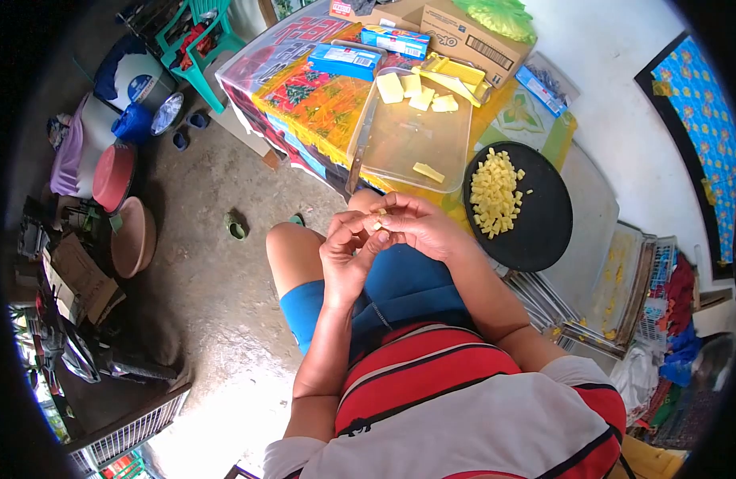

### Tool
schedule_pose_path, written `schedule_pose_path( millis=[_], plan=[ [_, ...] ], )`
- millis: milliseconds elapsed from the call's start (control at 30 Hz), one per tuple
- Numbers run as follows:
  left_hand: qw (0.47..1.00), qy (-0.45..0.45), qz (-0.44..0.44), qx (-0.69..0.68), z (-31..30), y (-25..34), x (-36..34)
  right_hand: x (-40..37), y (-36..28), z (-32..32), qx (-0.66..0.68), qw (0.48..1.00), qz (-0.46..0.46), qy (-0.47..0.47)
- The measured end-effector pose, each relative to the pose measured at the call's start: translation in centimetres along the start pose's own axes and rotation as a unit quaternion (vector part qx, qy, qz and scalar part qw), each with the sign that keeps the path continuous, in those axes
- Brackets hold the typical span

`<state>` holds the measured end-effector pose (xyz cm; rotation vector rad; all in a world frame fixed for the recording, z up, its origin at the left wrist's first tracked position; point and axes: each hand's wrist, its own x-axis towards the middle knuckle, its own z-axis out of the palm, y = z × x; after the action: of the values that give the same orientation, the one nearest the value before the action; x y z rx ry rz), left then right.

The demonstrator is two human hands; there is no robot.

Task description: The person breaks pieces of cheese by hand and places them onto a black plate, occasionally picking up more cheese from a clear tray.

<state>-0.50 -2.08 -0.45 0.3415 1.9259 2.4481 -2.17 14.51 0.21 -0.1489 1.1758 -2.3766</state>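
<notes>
The fingers (360, 233) of the left hand (345, 257) and those of the right hand (422, 228) are pinched together tip to tip over the lap, narrow, and share one small cheese bit (377, 224) between them. Whether it is being pulled apart or picked off the skin cannot be told at this size. The step in hand seems to be this fine handling of a single bit, away from the bench (320, 104).

Just beyond the fingers lies a clear cutting board (408, 144), with one loose cheese strip (428, 172) at its near end and several cheese slabs (404, 88) at its far end. A knife (357, 164) rests along the board's left edge. Beyond the fingers to the right sits a black round tray (547, 227) with a heap of diced cheese (494, 191). Blue boxes (344, 57) lie farthest off.

As a judgement, the next move calls for one hand to let go cleanly, since soft cheese sticks to fingertips, and for a short reach to the tray or the board
</notes>
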Motion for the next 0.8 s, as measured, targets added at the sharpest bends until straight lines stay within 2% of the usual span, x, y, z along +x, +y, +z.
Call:
schedule_pose_path(
  millis=[200, 267, 333, 400, 500, 600, 700, 800],
  plan=[
    [1.0, -0.002, -0.024, -0.009, 0.3, 0.7, -0.1, -0.2, -0.3, -0.5, -0.029, 0.999, -0.018, 0.033],
    [0.999, 0.019, -0.042, -0.019, 0.1, 0.0, -0.1, -0.8, -1.7, -1.1, -0.081, 0.992, -0.014, 0.096],
    [0.997, 0.033, -0.065, -0.033, -0.1, -0.1, -0.1, -1.5, -3.1, -2.7, -0.069, 0.986, -0.055, 0.144],
    [0.994, 0.045, -0.089, -0.039, -0.4, 0.0, -0.2, -2.6, -4.9, -4.8, -0.125, 0.962, -0.128, 0.208],
    [0.992, 0.036, -0.113, -0.052, -0.5, 0.2, -0.1, -5.4, -7.6, -8.9, -0.237, 0.888, -0.22, 0.328],
    [0.992, 0.033, -0.112, -0.053, -0.2, -0.1, 0.0, -8.4, -8.3, -14.1, -0.378, 0.76, -0.257, 0.462],
    [0.99, 0.025, -0.126, -0.057, 0.2, -0.4, 0.0, -10.8, -8.1, -18.2, -0.45, 0.677, -0.208, 0.544],
    [0.988, 0.022, -0.145, -0.045, 0.4, -0.3, -0.1, -12.3, -7.7, -20.1, -0.474, 0.672, -0.126, 0.555]
  ],
)
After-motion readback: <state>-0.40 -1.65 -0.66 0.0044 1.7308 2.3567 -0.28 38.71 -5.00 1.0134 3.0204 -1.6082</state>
